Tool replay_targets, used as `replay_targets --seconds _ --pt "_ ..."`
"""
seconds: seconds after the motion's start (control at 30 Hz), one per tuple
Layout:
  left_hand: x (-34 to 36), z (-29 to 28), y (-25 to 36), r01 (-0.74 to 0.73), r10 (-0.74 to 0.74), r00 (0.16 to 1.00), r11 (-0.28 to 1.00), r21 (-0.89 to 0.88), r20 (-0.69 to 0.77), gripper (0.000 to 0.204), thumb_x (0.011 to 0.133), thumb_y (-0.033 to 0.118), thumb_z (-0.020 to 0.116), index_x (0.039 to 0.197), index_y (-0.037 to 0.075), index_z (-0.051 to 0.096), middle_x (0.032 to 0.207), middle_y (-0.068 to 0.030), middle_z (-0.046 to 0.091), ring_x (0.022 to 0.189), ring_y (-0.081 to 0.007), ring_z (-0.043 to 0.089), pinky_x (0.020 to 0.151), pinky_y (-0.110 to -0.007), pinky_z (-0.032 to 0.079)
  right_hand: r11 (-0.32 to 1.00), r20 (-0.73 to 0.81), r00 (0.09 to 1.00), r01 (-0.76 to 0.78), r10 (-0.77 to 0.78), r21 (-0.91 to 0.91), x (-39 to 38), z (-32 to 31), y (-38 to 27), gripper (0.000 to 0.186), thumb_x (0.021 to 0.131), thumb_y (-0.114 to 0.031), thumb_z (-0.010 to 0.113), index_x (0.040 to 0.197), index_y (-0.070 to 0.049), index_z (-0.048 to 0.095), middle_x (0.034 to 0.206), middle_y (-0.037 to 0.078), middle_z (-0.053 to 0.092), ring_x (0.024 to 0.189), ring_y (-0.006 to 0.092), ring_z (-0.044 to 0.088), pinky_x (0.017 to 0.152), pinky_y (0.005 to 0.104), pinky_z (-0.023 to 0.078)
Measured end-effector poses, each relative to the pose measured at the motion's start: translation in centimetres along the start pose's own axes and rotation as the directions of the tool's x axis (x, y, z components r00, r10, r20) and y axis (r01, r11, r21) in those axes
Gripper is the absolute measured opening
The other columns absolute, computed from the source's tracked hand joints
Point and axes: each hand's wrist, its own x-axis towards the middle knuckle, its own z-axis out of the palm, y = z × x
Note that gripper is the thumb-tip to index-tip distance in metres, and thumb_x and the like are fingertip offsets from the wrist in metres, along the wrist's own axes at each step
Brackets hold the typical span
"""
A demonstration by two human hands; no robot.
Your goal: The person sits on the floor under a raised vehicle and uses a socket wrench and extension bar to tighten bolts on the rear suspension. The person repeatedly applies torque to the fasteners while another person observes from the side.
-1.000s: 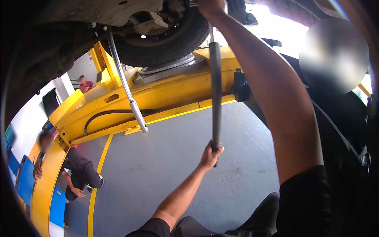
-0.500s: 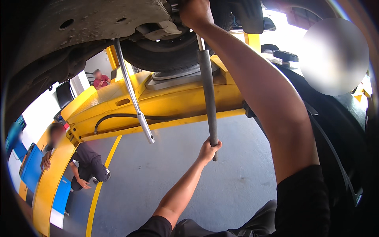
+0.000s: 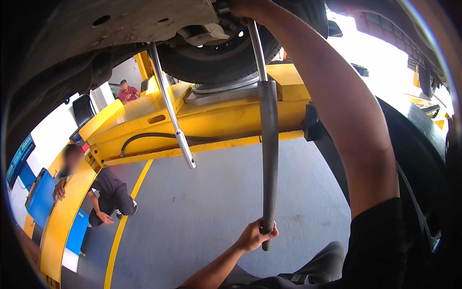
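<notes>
Low in the view, my left hand (image 3: 257,234) is wrapped round the bottom end of a long-handled wrench (image 3: 269,144). The wrench has a thick dark grey handle and a bright steel shank running up under the raised car. Beside the top of that shank, my right hand (image 3: 246,8) is closed against the underbody. Its fingers and the wrench's head are largely hidden in shadow. A second steel bar (image 3: 168,98) hangs from the underbody to the left, and neither hand touches it. The car's tyre (image 3: 207,65) is behind the two bars.
A yellow lift platform (image 3: 231,118) spans the middle, with a round turntable plate (image 3: 226,87) under the tyre. A person (image 3: 113,188) crouches at the left by a blue cabinet (image 3: 41,197). Another person (image 3: 127,91) is farther back. The underbody (image 3: 130,29) is close overhead.
The lower end of the wrench and my left hand have come nearer and down, so the wrench appears longer. My right hand stays up at the underbody. The view has shifted slightly.
</notes>
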Motion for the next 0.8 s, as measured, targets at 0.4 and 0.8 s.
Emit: replay_targets --seconds 0.4,0.8 --pt "2.0 0.5 -2.4 -0.089 0.087 0.996 0.959 -0.269 -0.019 0.024 0.088 0.021 0.069 0.100 0.007 0.054 0.085 -0.0029 0.059 0.082 -0.0147 0.057 0.082 -0.034 0.047 0.956 -0.497 0.859 0.035 0.120 0.291 1.3 5.7 5.1 0.026 0.090 -0.028 0.059 0.107 -0.011 0.070 0.075 0.013 0.069 0.064 0.0237 0.068 0.051 0.0369 0.052" --pt "-0.9 0.3 -16.6 -0.050 0.019 0.907 0.997 -0.063 -0.421 0.024 0.082 0.025 0.076 0.079 0.010 0.057 0.066 0.0056 0.050 0.060 -0.0054 0.045 0.058 -0.025 0.039 0.317 -0.198 0.752 -0.015 0.629 0.948 -4.0 -3.1 3.8 0.033 0.088 -0.038 0.066 0.083 -0.006 0.069 0.061 0.007 0.060 0.047 0.0187 0.055 0.044 0.0371 0.041"
